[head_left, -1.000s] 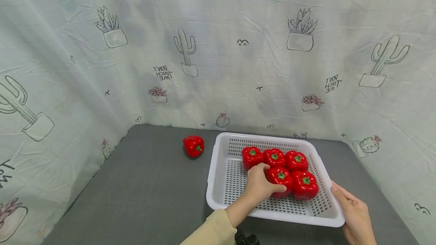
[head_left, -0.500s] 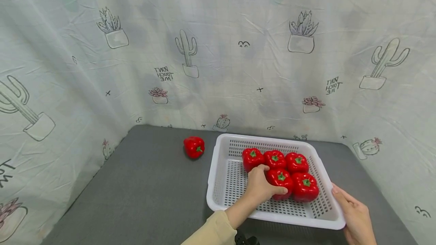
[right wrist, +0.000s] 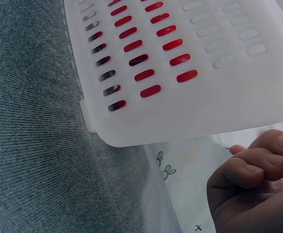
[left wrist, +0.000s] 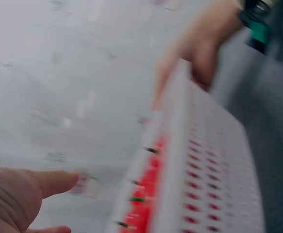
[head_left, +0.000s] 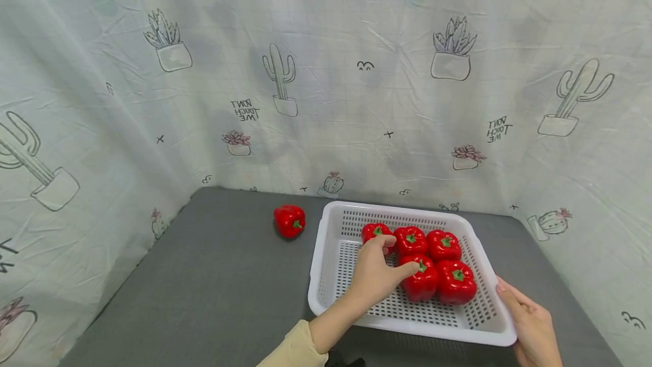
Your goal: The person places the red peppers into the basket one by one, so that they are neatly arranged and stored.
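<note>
A white perforated basket [head_left: 397,208] holds several red bell peppers with green stems, three in the back row and two in front. My left hand [head_left: 374,273] is over the basket, thumb and fingers spread with nothing between them. Its thumb overlaps the front-left bell pepper [head_left: 423,287] in the head view, and its fingertips partly hide the back-left bell pepper [head_left: 370,231]. The left thumb [left wrist: 56,183] shows extended in the left wrist view. My right hand [head_left: 532,321] grips the basket's right side near the front corner; its curled fingers [right wrist: 258,165] appear in the right wrist view.
One more red bell pepper [head_left: 289,221] lies on the grey tabletop [head_left: 219,276], left of the basket. A pale curtain printed with cacti [head_left: 326,72] surrounds the table at the back and sides.
My left hand has let go of the front-left bell pepper and moved slightly left and up, its grip opening. The right hand keeps its hold on the basket.
</note>
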A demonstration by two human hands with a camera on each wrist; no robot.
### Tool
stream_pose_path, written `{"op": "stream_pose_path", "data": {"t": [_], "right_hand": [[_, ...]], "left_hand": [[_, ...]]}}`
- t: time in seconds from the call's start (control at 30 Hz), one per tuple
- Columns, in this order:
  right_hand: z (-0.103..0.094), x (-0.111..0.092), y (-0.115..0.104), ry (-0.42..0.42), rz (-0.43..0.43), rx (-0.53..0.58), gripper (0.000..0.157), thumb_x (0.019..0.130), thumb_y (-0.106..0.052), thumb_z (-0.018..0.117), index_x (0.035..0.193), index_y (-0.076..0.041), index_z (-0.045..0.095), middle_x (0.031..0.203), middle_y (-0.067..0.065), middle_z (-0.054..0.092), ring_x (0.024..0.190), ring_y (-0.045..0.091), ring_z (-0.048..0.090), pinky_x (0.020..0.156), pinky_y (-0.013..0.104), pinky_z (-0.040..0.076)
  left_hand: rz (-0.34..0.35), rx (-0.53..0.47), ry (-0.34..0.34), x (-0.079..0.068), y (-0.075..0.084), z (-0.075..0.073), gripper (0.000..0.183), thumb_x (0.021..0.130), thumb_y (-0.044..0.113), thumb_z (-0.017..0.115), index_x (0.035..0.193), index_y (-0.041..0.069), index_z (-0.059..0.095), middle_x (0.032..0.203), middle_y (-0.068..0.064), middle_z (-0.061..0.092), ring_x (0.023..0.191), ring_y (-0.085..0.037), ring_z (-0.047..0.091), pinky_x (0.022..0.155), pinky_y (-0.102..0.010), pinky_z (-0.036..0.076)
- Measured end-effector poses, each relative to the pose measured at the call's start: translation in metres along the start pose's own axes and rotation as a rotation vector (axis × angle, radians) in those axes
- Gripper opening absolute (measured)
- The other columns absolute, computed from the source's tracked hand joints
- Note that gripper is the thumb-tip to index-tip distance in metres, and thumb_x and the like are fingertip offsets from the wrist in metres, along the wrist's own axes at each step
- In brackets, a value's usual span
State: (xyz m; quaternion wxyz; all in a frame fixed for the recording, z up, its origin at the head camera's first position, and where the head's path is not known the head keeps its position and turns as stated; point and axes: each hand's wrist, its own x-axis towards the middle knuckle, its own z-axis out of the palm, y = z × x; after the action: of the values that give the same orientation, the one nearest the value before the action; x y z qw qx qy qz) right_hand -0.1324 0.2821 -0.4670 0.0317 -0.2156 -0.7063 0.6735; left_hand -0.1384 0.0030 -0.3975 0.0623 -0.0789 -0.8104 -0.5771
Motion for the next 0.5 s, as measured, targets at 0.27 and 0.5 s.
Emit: {"op": "stream_pose_path", "data": {"t": [0.27, 0.5], "right_hand": [[-0.002, 0.0, 0.004, -0.019, -0.023, 0.058, 0.008, 0.089, -0.045, 0.071, 0.096, -0.043, 0.068, 0.089, -0.023, 0.063, 0.081, 0.003, 0.065, 0.067, 0.036, 0.058], [-0.003, 0.0, 0.004, -0.039, -0.036, 0.06, 0.014, 0.089, -0.046, 0.07, 0.102, -0.042, 0.07, 0.089, -0.022, 0.064, 0.081, 0.005, 0.066, 0.066, 0.037, 0.058]], "left_hand": [[0.152, -0.248, 0.154, -0.016, 0.008, -0.058, 0.04, 0.09, 0.027, 0.074, 0.124, 0.009, 0.062, 0.121, -0.003, 0.062, 0.112, -0.021, 0.058, 0.091, -0.034, 0.052], [0.206, -0.265, 0.405, -0.021, -0.009, -0.111, 0.035, 0.09, 0.011, 0.073, 0.122, 0.0, 0.062, 0.119, -0.012, 0.063, 0.109, -0.023, 0.061, 0.088, -0.03, 0.052]]}}
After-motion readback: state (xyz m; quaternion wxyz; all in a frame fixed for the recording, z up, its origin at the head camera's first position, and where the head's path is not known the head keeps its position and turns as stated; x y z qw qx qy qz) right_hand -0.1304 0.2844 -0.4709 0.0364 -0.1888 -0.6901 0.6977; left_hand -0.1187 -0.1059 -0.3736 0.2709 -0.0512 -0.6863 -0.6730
